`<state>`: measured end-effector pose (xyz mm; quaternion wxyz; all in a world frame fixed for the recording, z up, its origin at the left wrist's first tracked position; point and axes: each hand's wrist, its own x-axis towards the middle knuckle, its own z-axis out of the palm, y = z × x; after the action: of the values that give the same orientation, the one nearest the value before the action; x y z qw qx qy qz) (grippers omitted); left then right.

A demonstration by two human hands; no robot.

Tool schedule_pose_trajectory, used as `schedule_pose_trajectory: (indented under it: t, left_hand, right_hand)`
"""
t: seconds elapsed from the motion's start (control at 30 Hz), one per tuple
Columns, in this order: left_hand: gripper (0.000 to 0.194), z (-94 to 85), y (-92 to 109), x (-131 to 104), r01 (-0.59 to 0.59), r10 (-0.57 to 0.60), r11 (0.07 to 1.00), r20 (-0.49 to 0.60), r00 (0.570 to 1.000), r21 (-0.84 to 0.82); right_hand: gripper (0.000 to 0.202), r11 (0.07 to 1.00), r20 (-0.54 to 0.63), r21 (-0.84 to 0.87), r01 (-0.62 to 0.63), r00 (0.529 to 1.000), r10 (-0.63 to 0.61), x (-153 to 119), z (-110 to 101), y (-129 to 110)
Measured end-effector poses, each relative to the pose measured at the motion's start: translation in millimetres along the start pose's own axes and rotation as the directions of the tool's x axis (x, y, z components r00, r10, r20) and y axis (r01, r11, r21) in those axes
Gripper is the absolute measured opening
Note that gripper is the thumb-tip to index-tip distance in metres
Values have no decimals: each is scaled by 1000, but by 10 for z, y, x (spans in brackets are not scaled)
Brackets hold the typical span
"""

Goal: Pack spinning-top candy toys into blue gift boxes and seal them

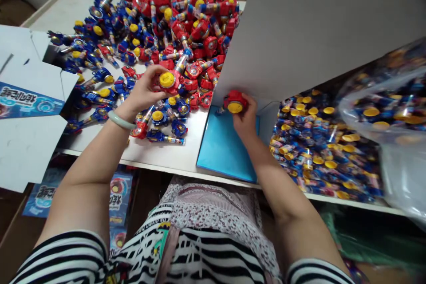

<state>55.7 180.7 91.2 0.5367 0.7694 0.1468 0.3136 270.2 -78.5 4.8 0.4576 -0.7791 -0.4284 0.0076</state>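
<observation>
My left hand (146, 88) is closed round a red plastic toy (173, 79) with a yellow disc, whose clear, colourfully printed tube points up and away. It is raised over the near part of the toy pile. In my right hand (246, 117) is another red toy (235, 102), also with a yellow disc; its tube end points left. That hand is at the back of an open box, over its bright blue panel (226, 146). The box's large white flap (286, 26) stands upright behind. I cannot tell whether the right toy touches the box.
A heap of red toys (199, 31) and blue toys (116, 22) covers the back of the white table (179, 157). At right lie many small yellow-capped pieces (319, 151) beside a clear plastic bag (372, 97). Printed white cardboard (29, 137) juts in at left; printed boxes (121, 195) sit below.
</observation>
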Motion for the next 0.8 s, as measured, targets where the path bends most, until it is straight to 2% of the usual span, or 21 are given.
schedule_pose_trajectory:
  t: [0.13, 0.27, 0.4, 0.5, 0.57, 0.7, 0.8]
  left_hand:
    - [68, 66, 45, -224, 54, -51, 998, 80, 995, -29]
    - [73, 33, 42, -356, 123, -110, 989, 144, 983, -87]
    - [65, 36, 3, -470, 140, -124, 980, 118, 985, -140]
    - [56, 117, 16, -525, 170, -161, 972, 71, 984, -164]
    - [50, 195, 66, -550, 205, -195, 959, 70, 978, -193]
    - [43, 343, 184, -591, 269, -238, 924, 143, 961, -271]
    - [43, 430, 225, -595, 284, -220, 909, 228, 949, -305]
  right_hand:
    - [66, 994, -27, 105, 36, 999, -33, -45, -3, 96]
    - [63, 999, 34, 34, 12, 999, -13, -24, -9, 90]
    - [62, 1000, 92, -29, 3, 996, 0, 12, -91, -6]
    - [63, 1000, 79, -19, -7, 997, 9, -10, -96, -48]
    - [60, 1000, 124, -17, -12, 992, 14, -46, -44, -43]
    - [57, 999, 233, -16, -43, 972, 46, -78, 21, -22]
    - [56, 1000, 270, 13, 3, 963, -7, -56, -165, -134]
